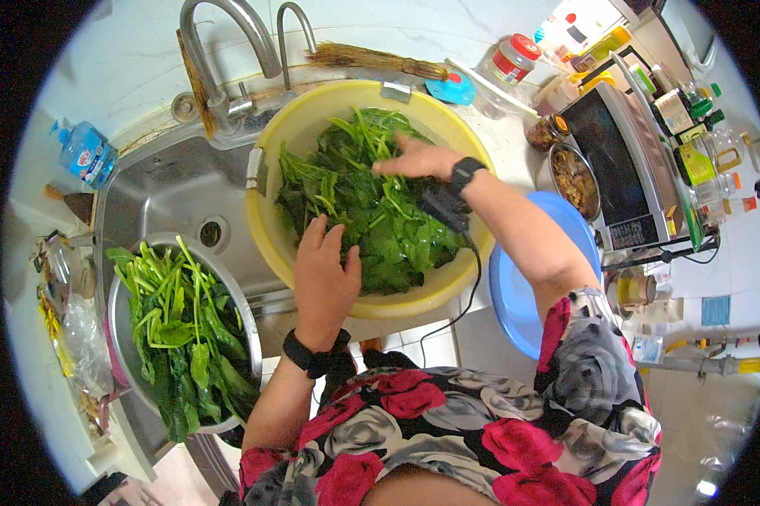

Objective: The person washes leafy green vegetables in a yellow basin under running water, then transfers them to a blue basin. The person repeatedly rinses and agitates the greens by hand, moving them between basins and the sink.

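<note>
Leafy greens [355, 209], with pale stems and dark wet leaves, fill much of a large yellow plastic basin [434, 307] that holds water. My left hand [326, 278] is over the basin's near left rim, fingers apart at the edge of the leaves and gripping nothing. Above the upper right of the greens is my right hand [421, 158], slightly blurred, fingers spread, with nothing visible in it. Whether its fingertips touch the leaves I cannot tell. A metal bowl [253, 341] heaped with more greens [184, 335] stands at the lower left.
Left of the basin is a stainless steel sink [165, 190] under a curved faucet [228, 57]. A straw brush [380, 60] lies behind it. At the right are a blue basin [513, 284], a bowl of brown food [576, 180] and a microwave oven [614, 152]. A black cable [475, 278] hangs from my right wrist.
</note>
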`<state>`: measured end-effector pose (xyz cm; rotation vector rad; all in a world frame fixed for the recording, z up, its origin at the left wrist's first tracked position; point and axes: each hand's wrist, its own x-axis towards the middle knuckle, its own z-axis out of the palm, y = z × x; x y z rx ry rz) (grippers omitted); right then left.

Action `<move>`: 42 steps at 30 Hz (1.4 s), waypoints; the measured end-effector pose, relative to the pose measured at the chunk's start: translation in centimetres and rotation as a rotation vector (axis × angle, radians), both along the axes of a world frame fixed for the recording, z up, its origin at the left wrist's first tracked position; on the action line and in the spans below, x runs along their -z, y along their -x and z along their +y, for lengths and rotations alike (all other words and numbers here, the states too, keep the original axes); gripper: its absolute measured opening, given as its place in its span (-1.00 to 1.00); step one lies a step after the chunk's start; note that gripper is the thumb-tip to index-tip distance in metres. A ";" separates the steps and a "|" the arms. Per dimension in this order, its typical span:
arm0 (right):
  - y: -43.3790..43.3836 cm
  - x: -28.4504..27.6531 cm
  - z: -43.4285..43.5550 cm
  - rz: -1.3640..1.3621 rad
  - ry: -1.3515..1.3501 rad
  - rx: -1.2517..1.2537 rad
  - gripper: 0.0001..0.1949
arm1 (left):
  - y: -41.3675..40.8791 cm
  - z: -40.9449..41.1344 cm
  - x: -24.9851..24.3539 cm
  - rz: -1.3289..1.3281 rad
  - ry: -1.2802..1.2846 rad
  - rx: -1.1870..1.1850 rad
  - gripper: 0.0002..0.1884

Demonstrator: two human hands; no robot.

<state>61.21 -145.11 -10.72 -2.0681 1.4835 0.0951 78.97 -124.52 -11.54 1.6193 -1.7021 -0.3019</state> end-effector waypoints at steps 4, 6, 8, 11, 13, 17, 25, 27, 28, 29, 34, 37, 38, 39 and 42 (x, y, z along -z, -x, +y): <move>-1.9 3.4 1.2 0.028 -0.104 -0.275 0.03 | 0.0 0.0 0.0 -0.003 -0.018 0.003 -0.64; -2.1 0.6 1.1 0.145 -0.235 -0.410 -0.06 | -0.1 0.1 -0.1 -0.005 -0.016 0.009 -0.64; -0.5 1.8 -0.1 0.113 -0.082 -0.395 -0.21 | -0.2 0.1 -0.1 -0.002 -0.003 0.022 -0.64; 0.2 1.4 -1.0 0.197 -0.043 -0.268 -0.38 | 0.0 0.0 -0.2 0.014 -0.011 0.024 -0.63; -0.9 1.3 -0.5 0.310 -0.029 -0.143 -0.40 | -0.1 0.1 -0.3 0.012 -0.008 0.018 -0.63; 0.5 0.7 0.2 0.010 0.103 -0.419 -0.53 | -0.2 0.2 0.0 0.032 0.006 0.000 -0.64; -5.6 -4.5 4.0 0.285 0.248 -0.149 -0.30 | -0.5 0.7 0.4 0.191 0.170 -0.107 -0.59; -7.4 -1.6 4.3 -0.064 0.332 -0.448 -0.32 | -0.6 0.9 0.1 0.224 0.212 -0.138 -0.57; -8.1 -0.1 4.7 -0.107 0.381 -0.515 -0.34 | -0.5 0.8 0.0 0.234 0.233 -0.141 -0.56; -8.9 1.2 5.3 -0.154 0.427 -0.586 -0.37 | -0.4 0.9 -0.1 0.241 0.251 -0.148 -0.55; -9.9 -1.2 5.8 0.281 0.134 -0.632 -0.40 | -0.7 1.1 0.3 0.270 0.246 -0.154 -0.53; -9.3 -2.2 4.2 0.585 0.026 -0.445 -0.29 | -0.8 1.1 0.2 0.264 0.252 -0.155 -0.54; -9.2 -1.7 4.2 0.586 -0.005 -0.449 -0.28 | -0.7 1.1 0.1 0.265 0.258 -0.153 -0.53; -9.5 -1.6 4.7 0.584 -0.036 -0.458 -0.28 | -0.7 1.0 0.2 0.264 0.262 -0.156 -0.53; -8.7 -1.2 5.7 0.483 -0.005 -0.634 -0.31 | -0.8 1.2 0.3 0.283 0.255 -0.151 -0.53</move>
